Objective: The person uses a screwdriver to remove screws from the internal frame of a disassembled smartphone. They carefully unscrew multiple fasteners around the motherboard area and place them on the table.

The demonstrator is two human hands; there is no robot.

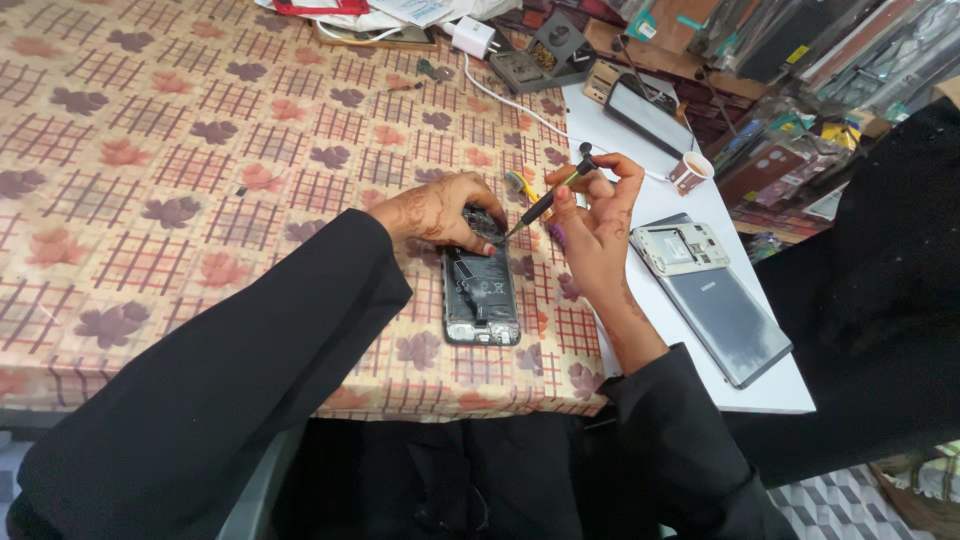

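Observation:
An opened smartphone (481, 295) with its back removed lies on the leaf-patterned tablecloth (200, 150), its circuit parts showing. My left hand (443, 212) presses down on the phone's top end and steadies it. My right hand (595, 215) grips a thin black screwdriver (545, 204) between the fingertips, its tip touching the upper part of the phone beside my left fingers. Both arms wear black sleeves.
A white board (700, 200) on the right carries a grey phone (722, 318) with a loose inner frame (680, 248), another phone (648, 113) and a small paper cup (690, 172). A white charger (472, 37) and a soldering stand (545, 55) sit at the back. A person in black stands at right.

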